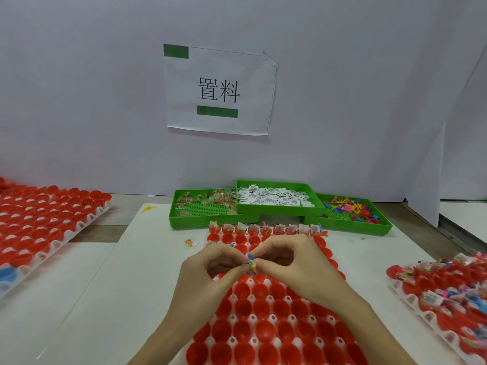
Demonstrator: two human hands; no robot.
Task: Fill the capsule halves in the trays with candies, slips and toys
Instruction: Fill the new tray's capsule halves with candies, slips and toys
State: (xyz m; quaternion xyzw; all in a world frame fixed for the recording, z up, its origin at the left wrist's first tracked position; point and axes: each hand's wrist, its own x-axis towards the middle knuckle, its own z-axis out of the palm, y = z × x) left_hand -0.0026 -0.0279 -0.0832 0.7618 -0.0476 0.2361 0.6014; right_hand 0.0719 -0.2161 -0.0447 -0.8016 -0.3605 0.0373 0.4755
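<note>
1. Red capsule halves fill the white centre tray nearest the viewer, open ends up; most near rows hold nothing.
2. Left hand and right hand meet above the middle of this tray. Each grip is closed, thumb against fingertips, on a small candy packet; a blue toy piece shows just above the packet, and which hand holds it cannot be told.
3. Far row of the centre tray: filled capsule halves carry candy, white slips and toy parts.
4. Green candy bin, behind the tray at left, holds clear packets of candy.
5. Green slip bin, middle and raised over its neighbours, holds white printed slips.
6. Green toy bin, at right, holds coloured plastic toys.
7. Loose candy packet lies on the white surface just left of the centre tray.
8. Left tray holds unfilled red halves, with a blue half at its near edge.
9. Right tray holds filled halves.
10. Paper sign hangs on the back wall.
</note>
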